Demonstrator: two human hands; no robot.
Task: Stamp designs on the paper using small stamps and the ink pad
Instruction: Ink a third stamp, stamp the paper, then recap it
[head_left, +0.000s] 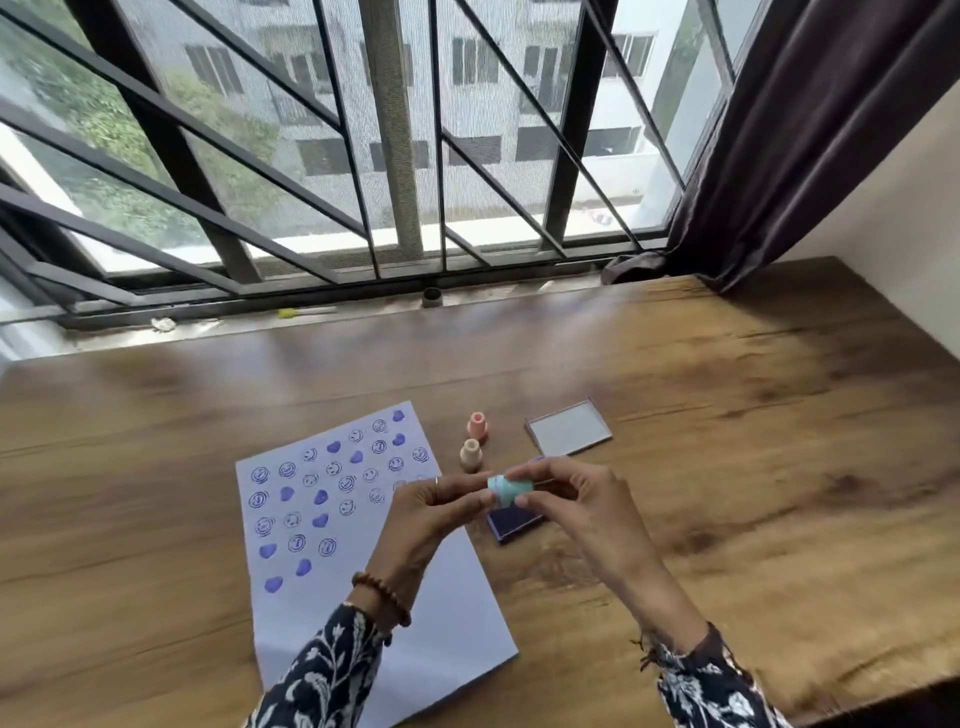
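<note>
Patterned sleeves (332, 670) are reaching in from the bottom edge over the wooden desk (727, 467), which is carrying everything. White paper (452, 613) is lying left of centre, showing purple hearts and smiley prints. Left hand (431, 512) and right hand (576, 499) are both pinching a mint stamp (511, 488), each grip clamped on it, above the purple ink pad (514, 525). Its open lid (569, 428) is lying behind; pink stamp (478, 427) and beige stamp (470, 454) are standing beside the paper
</note>
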